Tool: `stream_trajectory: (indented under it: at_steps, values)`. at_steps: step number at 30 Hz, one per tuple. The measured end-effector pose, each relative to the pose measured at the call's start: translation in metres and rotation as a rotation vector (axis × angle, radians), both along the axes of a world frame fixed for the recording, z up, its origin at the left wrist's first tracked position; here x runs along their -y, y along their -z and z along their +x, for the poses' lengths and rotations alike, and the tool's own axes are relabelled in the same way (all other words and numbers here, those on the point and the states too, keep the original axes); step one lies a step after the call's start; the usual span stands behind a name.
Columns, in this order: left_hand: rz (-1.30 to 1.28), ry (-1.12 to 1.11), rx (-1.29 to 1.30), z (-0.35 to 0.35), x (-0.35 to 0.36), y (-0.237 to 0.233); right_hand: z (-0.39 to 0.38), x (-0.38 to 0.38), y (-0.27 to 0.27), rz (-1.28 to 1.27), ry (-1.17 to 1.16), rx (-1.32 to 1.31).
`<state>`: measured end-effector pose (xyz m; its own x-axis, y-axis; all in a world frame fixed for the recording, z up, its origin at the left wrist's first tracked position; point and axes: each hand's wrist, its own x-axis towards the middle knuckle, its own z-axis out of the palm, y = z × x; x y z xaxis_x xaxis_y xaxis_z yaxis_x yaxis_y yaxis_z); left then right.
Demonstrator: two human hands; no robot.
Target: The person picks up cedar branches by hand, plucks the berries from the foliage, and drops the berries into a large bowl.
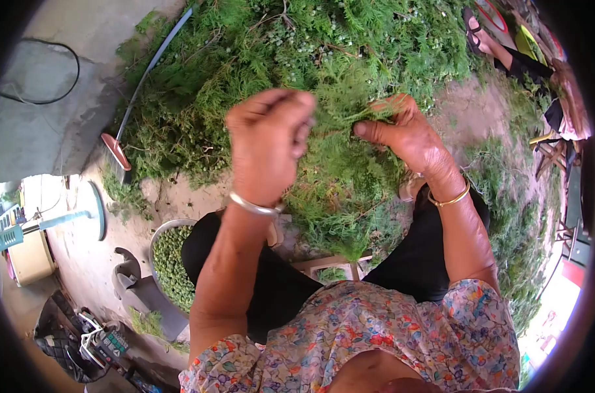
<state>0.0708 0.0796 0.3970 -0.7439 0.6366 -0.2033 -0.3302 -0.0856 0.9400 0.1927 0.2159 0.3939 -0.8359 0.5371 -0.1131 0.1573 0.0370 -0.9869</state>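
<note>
A green conifer sprig [340, 124] is held up at the middle of the view, between the two hands and above the person's lap. The right hand [402, 131], at 3 o'clock of the sprig, pinches its tip with thumb and curled fingers nearly closed. The left hand [268, 144], at 9 o'clock, is balled into a tight fist touching the sprig's other end; whether anything lies inside the fist cannot be told. A silver bangle [255, 208] sits on the left wrist and a gold bangle [449, 198] on the right.

Below the sprig more cut foliage hangs down over the black trousers [278, 288]. At 12 o'clock a big pile of the same green branches [245, 59] covers bare dirt ground [467, 108], which gives way to a concrete slab [42, 124] at 10 o'clock, with a dark cable [45, 101] looped on it. A blue-handled rake [117, 150] lies on the pile's left edge.

At 7 o'clock a metal bowl [154, 243] stands on the ground just beside the left knee, filled with small green cones [169, 268]. At 2 o'clock another person's sandalled foot [481, 40] rests by the pile.
</note>
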Motion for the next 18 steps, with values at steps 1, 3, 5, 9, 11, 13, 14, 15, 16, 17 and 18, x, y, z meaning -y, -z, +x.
stream_trajectory:
  at_steps: [1, 3, 5, 9, 11, 13, 14, 15, 16, 17, 18]
  values:
    - [0.094, -0.04, 0.062, -0.012, 0.004, 0.001, 0.002, -0.006, -0.002, 0.002, 0.007, 0.003]
    - [0.337, 0.007, 0.288, -0.047, 0.017, 0.007, 0.005, -0.019, -0.007, -0.24, -0.067, 0.11]
    - [0.482, 0.069, 0.467, -0.061, 0.023, 0.003, 0.006, -0.025, 0.011, -0.445, -0.024, -0.079]
    - [0.356, 0.025, 0.383, -0.047, 0.019, -0.001, 0.005, -0.043, 0.016, -0.912, 0.067, -0.237]
    - [0.29, 0.118, 0.351, -0.044, 0.02, 0.004, 0.006, -0.053, 0.018, -1.093, 0.079, -0.309]
    - [0.2, 0.013, 0.32, -0.033, 0.014, 0.002, 0.006, -0.06, 0.026, -1.132, 0.052, -0.354]
    - [0.158, 0.043, 0.249, -0.032, 0.014, 0.006, 0.006, -0.059, 0.019, -1.15, 0.132, -0.363]
    - [0.115, 0.073, 0.178, -0.03, 0.014, 0.006, 0.005, -0.058, 0.016, -1.166, 0.213, -0.372]
    - [0.032, 0.043, 0.157, -0.027, 0.013, 0.005, 0.007, -0.062, 0.019, -1.05, 0.152, -0.385]
    - [0.033, 0.038, 0.157, -0.026, 0.013, 0.004, 0.008, -0.065, 0.018, -1.051, 0.148, -0.383]
    - [-0.084, 0.055, 0.115, -0.026, 0.013, 0.004, 0.008, -0.067, 0.017, -1.072, 0.144, -0.413]
